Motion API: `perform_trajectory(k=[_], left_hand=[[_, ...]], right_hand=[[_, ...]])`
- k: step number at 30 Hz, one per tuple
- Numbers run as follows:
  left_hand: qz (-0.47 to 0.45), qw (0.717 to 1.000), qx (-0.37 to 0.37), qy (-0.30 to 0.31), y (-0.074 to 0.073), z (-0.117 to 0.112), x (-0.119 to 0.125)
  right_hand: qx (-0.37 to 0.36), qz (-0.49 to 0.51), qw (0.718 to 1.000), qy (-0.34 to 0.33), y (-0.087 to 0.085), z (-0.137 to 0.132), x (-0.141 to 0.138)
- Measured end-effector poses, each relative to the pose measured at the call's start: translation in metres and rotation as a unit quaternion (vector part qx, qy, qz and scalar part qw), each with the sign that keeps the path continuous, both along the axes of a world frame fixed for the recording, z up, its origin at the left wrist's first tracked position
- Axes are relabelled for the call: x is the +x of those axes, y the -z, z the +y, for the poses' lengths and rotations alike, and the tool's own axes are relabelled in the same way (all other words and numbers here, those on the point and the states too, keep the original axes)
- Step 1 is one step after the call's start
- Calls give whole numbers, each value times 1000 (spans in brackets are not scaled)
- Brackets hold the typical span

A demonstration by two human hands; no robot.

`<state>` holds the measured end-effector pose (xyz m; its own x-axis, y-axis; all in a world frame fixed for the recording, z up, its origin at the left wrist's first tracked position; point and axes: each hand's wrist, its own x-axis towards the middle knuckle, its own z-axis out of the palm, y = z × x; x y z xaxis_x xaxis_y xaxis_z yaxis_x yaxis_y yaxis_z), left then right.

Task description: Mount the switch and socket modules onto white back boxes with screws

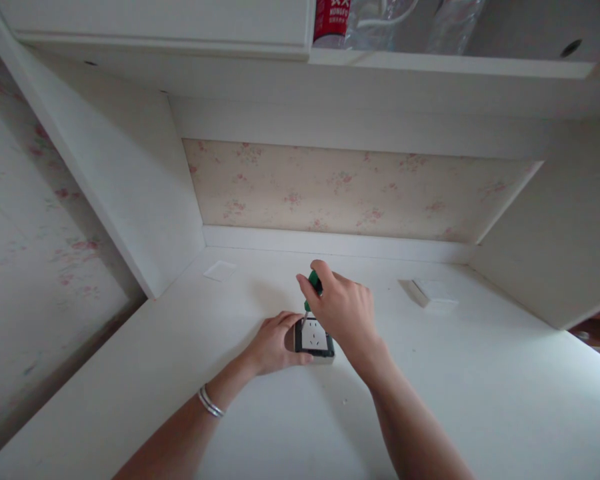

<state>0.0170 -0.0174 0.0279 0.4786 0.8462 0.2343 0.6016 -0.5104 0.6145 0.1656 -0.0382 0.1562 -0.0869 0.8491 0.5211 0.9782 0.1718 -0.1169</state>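
Toward the back left corner of the table [280, 427] lies a thin white square [220, 270], which I'm not touching. My left hand [273, 343] comes in from the left, wrist low, and clasps the socket [313, 335], thumb along its near side and fingers at its far left corner. The socket lies face up, out from the table's back edge and well between the two sides. Its white face sits in a dark frame, no cover over that, so I'd judge it assembled that far; whether any screw is tight, I can't tell. The screwdriver [315, 283] slants down to the face's left edge. My right hand [347, 307] is curled round its green handle, thumb pressing in, forearm reaching from the right. A white block [434, 293] lies apart, nearer the back right corner.
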Motion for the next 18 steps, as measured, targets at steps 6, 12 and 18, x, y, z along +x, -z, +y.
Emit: perform_trajectory(k=[6,12,18], left_hand=[[3,1000,-6,1,-1,1,1],[-3,1000,-2,-9,-1,0,2],[-6,1000,-7,-16,0,0,2]], right_hand=[[-10,-4,999,-41,1,3,-1],[-35,9,997,-67,-1,9,11],[-66,17,994,-84,-2,12,19]])
